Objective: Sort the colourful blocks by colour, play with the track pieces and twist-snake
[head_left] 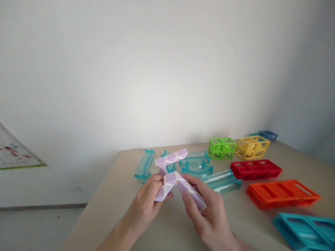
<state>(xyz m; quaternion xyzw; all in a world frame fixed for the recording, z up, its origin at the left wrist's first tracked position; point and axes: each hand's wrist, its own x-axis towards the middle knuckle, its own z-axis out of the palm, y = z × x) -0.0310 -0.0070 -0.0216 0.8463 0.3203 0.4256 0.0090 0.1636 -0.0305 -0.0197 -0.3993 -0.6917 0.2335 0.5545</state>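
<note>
A light purple snake puzzle (171,178) with pale edges is held up over the table between both hands, bent into several angled sections. My left hand (146,198) is closed around its lower left part, the fingertips showing beneath it. My right hand (206,209) pinches the section that slopes down to the right, thumb on the near side and fingers behind. One straight length of the puzzle juts out above the hands, tilted up to the right. Parts of the puzzle are covered by my fingers.
Clear blue track pieces (145,164) lie behind the hands on the table (104,209). A green cube frame (222,148) and a yellow cube frame (252,147) stand at the back right. Red (256,169), orange (282,193) and teal frames (309,230) line the right side. A wall (157,69) rises behind.
</note>
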